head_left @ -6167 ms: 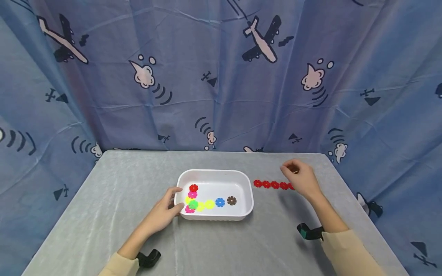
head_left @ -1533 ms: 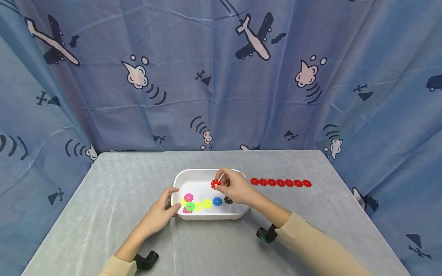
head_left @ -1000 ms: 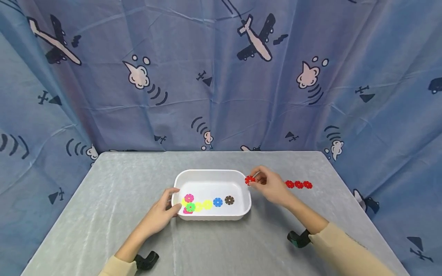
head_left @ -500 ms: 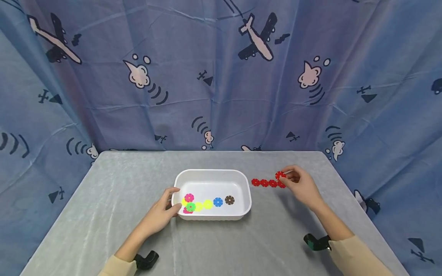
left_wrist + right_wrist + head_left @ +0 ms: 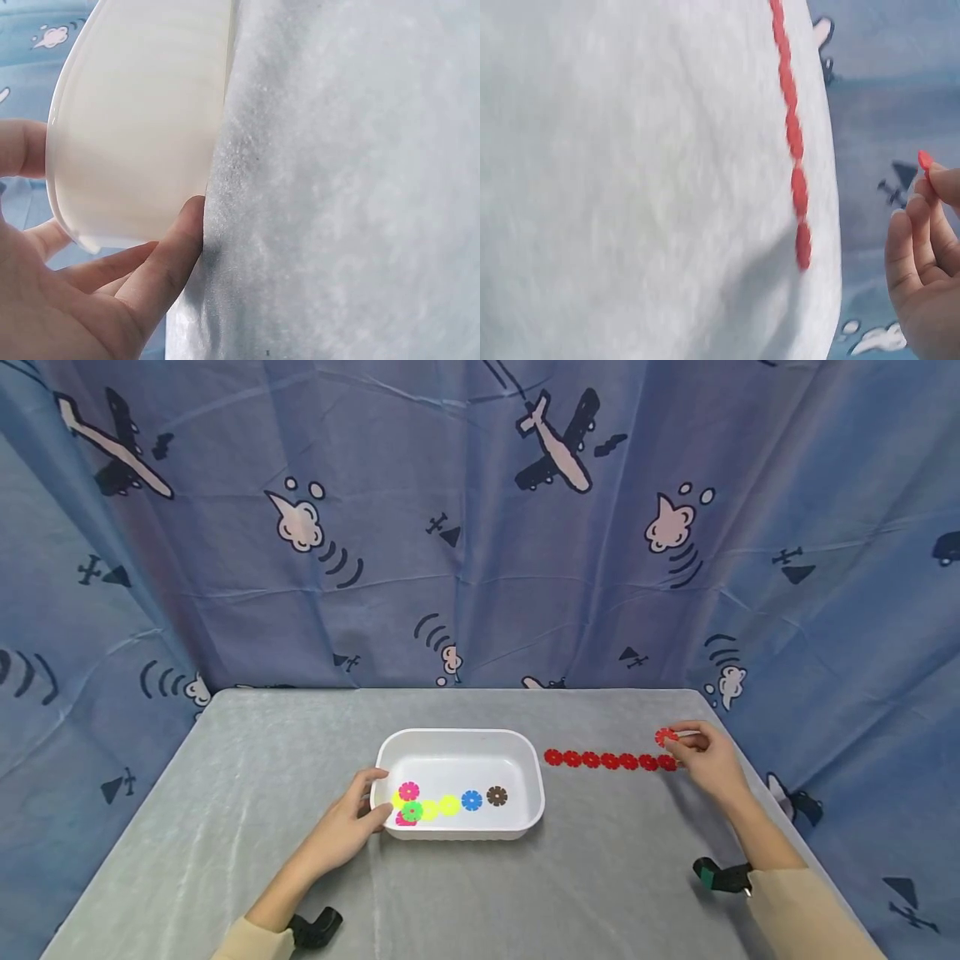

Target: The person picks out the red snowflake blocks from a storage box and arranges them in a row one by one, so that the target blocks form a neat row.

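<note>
My right hand (image 5: 708,764) pinches a red notched plastic snowflake disc (image 5: 663,737) between thumb and fingertips. It is held up above the right end of a row of several red discs (image 5: 610,762) on the table. In the right wrist view the held red disc (image 5: 925,159) appears edge-on, apart from the row. My left hand (image 5: 345,817) grips the left end of a white tray (image 5: 457,835); in the left wrist view its fingers bend about the tray's outer wall (image 5: 142,127). Inside lie pink, yellow and green discs (image 5: 412,811), partly overlapping, plus a blue disc (image 5: 472,800) and a brown disc (image 5: 497,796).
A grey cloth covers the table (image 5: 480,902). Behind it and at both sides hangs a blue curtain (image 5: 390,527) with airplane prints. The row of red discs runs from beside the tray towards the table's right edge.
Since 1.5 s ago, my right hand has carried the red disc from above the tray rightward along the row to its far end. The left hand has stayed at the tray.
</note>
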`<action>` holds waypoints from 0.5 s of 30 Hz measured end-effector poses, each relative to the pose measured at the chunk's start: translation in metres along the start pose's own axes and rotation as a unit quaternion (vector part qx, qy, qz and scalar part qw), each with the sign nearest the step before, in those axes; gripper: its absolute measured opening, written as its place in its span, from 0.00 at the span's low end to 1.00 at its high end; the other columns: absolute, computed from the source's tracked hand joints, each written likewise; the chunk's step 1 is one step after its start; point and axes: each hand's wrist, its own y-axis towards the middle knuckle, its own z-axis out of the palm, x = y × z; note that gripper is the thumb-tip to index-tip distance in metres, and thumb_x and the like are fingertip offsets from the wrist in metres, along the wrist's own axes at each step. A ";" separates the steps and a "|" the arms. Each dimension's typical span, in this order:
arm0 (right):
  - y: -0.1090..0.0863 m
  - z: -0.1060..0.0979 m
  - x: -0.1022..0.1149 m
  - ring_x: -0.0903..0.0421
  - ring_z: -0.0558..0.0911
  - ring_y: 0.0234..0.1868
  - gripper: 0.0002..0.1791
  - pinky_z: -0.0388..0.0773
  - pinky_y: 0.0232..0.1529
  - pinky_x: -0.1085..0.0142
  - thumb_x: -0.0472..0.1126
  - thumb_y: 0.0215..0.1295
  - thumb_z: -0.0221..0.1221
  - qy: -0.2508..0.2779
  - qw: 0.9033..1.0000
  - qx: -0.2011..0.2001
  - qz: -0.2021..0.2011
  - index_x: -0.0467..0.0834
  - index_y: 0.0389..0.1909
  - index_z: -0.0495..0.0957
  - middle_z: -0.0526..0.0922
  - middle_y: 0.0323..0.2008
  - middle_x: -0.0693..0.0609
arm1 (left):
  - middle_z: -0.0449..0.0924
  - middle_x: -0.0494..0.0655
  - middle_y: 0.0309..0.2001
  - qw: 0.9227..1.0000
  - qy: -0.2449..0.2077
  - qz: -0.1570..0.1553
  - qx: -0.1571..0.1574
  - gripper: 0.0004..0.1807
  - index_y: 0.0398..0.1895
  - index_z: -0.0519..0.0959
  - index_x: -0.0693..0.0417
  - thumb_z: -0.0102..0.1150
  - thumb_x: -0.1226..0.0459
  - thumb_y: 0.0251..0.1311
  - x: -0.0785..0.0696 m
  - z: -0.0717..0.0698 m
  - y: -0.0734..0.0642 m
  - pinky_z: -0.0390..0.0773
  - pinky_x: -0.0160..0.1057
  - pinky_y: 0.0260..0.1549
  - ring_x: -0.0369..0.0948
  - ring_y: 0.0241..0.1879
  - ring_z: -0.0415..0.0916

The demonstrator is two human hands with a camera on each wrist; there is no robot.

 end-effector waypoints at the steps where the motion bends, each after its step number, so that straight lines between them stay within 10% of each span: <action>1: 0.001 -0.003 -0.003 0.58 0.83 0.35 0.23 0.84 0.35 0.66 0.47 0.75 0.59 0.000 1.000 -0.002 0.008 0.35 0.60 0.72 0.83 0.43 0.39 | 0.67 0.63 0.70 1.000 0.000 0.001 0.000 0.28 0.72 0.63 0.49 0.57 0.60 0.72 0.000 0.000 0.000 0.85 0.42 0.44 0.45 0.53 0.80; 15: 0.009 -0.009 -0.050 0.57 0.79 0.31 0.22 0.78 0.26 0.67 0.44 0.75 0.58 -0.050 0.994 0.004 0.098 0.32 0.61 0.71 0.82 0.37 0.42 | 0.68 0.64 0.69 1.000 0.000 0.007 -0.004 0.28 0.72 0.63 0.51 0.57 0.62 0.72 -0.002 0.001 -0.002 0.85 0.41 0.43 0.43 0.49 0.81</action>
